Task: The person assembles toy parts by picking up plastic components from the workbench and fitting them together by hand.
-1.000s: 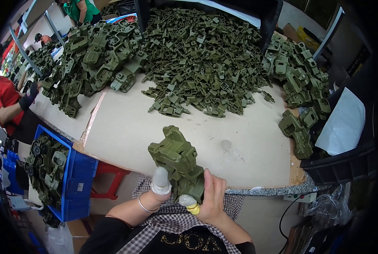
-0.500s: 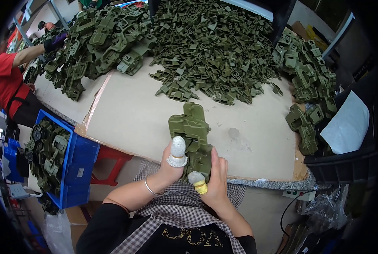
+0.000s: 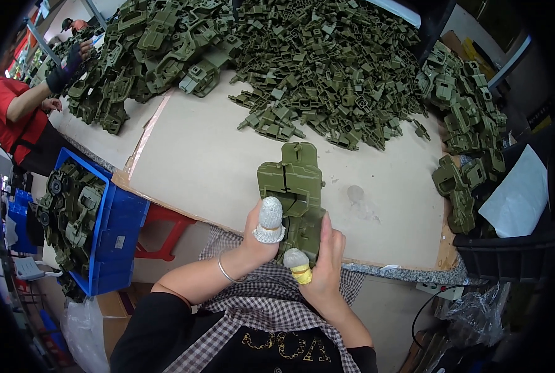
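An olive-green plastic toy vehicle body (image 3: 303,177) is held between both my hands, just over the front edge of the worktable (image 3: 209,158). My left hand (image 3: 257,239) is closed on its lower left side, its thumb in a white knitted cover pressing beside the opening in the body. My right hand (image 3: 327,267) grips the lower right corner, fingers along the side; its thumb wears a pale cover bound with yellow tape. The underside and the fingers beneath are hidden.
A heap of small green parts (image 3: 333,74) lies ahead. Larger green shells (image 3: 156,46) pile up at far left, more (image 3: 467,112) at right. A blue crate (image 3: 119,230) holds wheeled bodies. A black crate (image 3: 507,255) stands right. A co-worker in red (image 3: 26,109) is at left.
The toy vehicle body has turned slightly, showing its opening and a dark slit more squarely; both hands keep their grip. The whole view has shifted a little. The co-worker's gloved hand is raised, fingers showing.
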A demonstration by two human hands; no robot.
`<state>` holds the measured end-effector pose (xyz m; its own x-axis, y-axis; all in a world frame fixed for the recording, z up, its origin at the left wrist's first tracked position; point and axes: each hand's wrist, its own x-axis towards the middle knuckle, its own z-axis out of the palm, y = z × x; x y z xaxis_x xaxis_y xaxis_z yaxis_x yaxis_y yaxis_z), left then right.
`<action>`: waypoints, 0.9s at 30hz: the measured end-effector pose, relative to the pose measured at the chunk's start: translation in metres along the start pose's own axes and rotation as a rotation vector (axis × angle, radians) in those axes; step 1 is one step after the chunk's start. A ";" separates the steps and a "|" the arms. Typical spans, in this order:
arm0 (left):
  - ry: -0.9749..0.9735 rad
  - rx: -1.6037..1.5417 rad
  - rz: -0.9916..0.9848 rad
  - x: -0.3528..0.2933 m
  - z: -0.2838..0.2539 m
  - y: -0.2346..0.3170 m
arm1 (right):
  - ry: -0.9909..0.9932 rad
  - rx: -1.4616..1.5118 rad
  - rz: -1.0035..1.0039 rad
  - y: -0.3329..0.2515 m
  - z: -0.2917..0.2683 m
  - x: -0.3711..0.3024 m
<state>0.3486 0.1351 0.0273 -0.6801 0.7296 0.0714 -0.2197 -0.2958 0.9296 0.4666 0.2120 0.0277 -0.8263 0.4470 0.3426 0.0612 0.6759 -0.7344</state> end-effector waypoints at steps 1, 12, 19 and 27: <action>-0.002 0.026 -0.007 0.001 -0.001 0.000 | -0.005 0.002 0.003 0.001 0.000 0.000; 0.007 0.210 -0.013 -0.001 -0.002 -0.008 | 0.014 -0.083 -0.015 -0.001 0.000 0.004; -0.078 -0.144 -0.307 -0.004 -0.009 -0.005 | -0.056 -0.303 -0.197 -0.015 -0.022 0.023; -0.121 -0.323 -0.125 0.001 -0.017 0.000 | -0.178 1.009 0.390 0.008 -0.003 0.003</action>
<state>0.3354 0.1252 0.0213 -0.5508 0.8343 0.0243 -0.5189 -0.3651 0.7729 0.4668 0.2208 0.0245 -0.9238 0.3800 -0.0470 -0.0839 -0.3207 -0.9435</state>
